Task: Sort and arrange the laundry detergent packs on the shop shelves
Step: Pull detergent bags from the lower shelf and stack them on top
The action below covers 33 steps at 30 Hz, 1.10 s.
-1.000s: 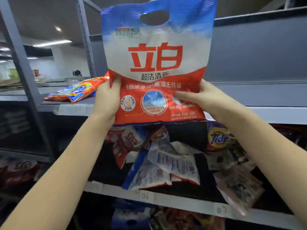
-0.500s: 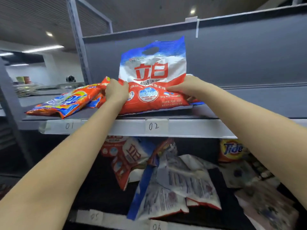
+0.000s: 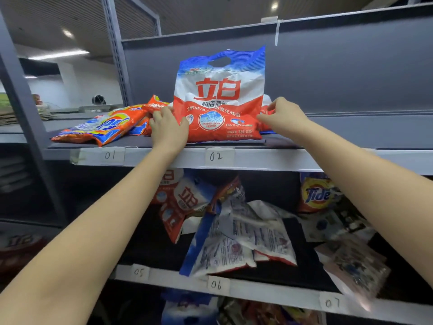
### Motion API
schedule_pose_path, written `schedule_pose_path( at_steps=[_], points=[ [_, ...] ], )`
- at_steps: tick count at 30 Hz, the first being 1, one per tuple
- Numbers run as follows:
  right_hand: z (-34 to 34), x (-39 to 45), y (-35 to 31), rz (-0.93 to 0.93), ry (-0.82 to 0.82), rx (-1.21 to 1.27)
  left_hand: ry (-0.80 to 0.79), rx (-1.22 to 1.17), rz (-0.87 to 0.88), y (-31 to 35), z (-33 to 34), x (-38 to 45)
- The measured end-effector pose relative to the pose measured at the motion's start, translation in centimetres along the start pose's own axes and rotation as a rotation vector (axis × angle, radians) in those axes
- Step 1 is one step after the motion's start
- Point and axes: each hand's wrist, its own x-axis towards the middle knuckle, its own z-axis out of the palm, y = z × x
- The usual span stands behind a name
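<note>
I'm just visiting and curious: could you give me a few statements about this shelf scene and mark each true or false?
1. The red and white pack stands upright above label 02. True.
2. The left hand touches that pack's lower left corner. True.
3. The orange pack above label 01 stands upright. False: it lies flat.
4. The Tide pack sits on the top shelf. False: it is one shelf lower.
</note>
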Motion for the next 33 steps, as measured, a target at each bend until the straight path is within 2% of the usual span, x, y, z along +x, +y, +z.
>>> schedule_pose_path(
  at_steps=[3, 7, 10, 13, 17, 21, 25, 29, 33],
  points=[
    [-0.7, -2.1, 0.3, -0.057, 0.063, -0.072, 0.065, 0.072, 0.166, 0.2, -0.7, -2.9],
    [-1.6, -6.3, 0.0, -0.215, 0.068, -0.083, 0.086, 0.081, 0.393, 1.4, -1.4, -7.8],
    [-1.1, -9.8, 0.2, -0.356, 0.086, -0.118, 0.036, 0.076, 0.506, 1.9, -1.2, -12.3],
    [0.5, -14.0, 1.9, -0.426, 0.034, -0.139, -0.031, 0.116, 0.545, 1.3, -0.1, -17.0],
    [4.1, -18.6, 6.0, -0.381, -0.145, -0.219, -0.189, 0.182, 0.521, -1.3, 2.4, -22.4],
    [8.2, -20.7, 11.1, -0.205, -0.34, -0.268, -0.414, 0.316, 0.43, -4.2, 5.8, -25.7],
    [12.0, -21.1, 15.0, -0.085, -0.474, -0.367, -0.54, 0.413, 0.308, -6.9, 8.9, -27.1],
    [15.1, -20.2, 17.1, 0.021, -0.475, -0.381, -0.613, 0.487, 0.235, -8.4, 11.4, -26.5],
    [18.0, -18.1, 19.0, 0.003, -0.334, -0.446, -0.655, 0.402, 0.194, -9.9, 14.1, -25.0]
  ],
)
